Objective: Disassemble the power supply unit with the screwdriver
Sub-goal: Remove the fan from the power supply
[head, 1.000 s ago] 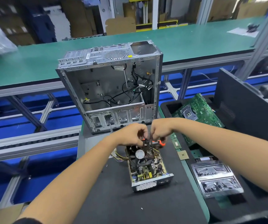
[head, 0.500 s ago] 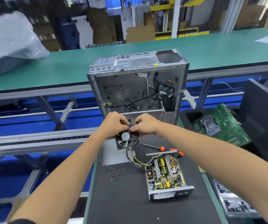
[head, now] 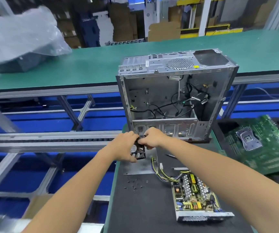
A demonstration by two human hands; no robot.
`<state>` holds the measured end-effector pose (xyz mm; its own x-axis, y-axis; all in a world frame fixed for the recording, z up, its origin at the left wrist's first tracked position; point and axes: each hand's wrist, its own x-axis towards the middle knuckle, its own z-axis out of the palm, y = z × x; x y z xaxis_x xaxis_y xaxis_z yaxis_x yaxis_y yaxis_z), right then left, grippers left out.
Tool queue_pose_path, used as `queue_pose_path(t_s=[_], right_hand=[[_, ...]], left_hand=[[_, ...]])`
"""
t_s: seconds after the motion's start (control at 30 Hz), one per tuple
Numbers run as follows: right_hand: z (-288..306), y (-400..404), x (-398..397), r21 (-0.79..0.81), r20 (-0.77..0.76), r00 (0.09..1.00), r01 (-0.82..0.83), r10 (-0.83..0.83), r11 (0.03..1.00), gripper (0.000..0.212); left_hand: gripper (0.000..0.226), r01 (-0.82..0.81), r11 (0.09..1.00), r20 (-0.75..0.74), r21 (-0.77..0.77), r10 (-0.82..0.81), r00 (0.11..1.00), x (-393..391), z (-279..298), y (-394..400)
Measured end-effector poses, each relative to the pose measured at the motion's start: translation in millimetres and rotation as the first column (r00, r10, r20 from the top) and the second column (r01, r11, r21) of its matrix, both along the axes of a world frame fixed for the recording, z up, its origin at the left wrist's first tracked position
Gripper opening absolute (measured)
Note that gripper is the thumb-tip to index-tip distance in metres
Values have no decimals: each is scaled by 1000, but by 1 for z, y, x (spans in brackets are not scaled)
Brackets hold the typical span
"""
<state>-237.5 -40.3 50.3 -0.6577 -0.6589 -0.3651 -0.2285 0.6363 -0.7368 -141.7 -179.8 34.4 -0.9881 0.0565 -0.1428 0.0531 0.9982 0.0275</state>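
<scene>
The opened power supply unit lies on the black mat, its circuit board bare and a wire bundle trailing toward the far left. My left hand and my right hand both grip a small black fan, held upright above the mat's far left corner. A flat metal cover plate lies under the fan. Only the screwdriver's thin shaft shows, just beyond my right forearm. Several loose screws are scattered on the mat.
An empty grey computer case stands right behind my hands. A green motherboard rests in a black tray at the right. A green conveyor belt runs across the back with a plastic-wrapped item on it. Blue framing drops off left of the mat.
Both hands lifted the black fan off the power supply unit and carried it up and left, away from the board. The camera view swung left.
</scene>
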Motion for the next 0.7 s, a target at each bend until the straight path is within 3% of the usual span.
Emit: queue_pose_path(t_s=[0.1,0.3,0.4,0.57,0.7], right_hand=[[-3,-3,0,170,-180,972,-121,152,978,15],[-14,3,-5,426,-270,874,-268,403,864,43],[-19,8,-5,442,-289,854,-283,433,851,42],[-19,17,-7,440,-317,829,-302,461,846,54],[-13,29,-9,391,-340,833,-296,436,872,52]], left_hand=[[90,-12,1000,60,-22,14,998,-2,-16,-3],[94,-29,994,146,-107,45,988,-16,-43,1],[103,-34,991,201,-128,60,978,-19,-52,2],[92,-50,986,241,-157,87,967,-19,-61,3],[93,-61,993,236,-106,85,968,-21,-62,4]])
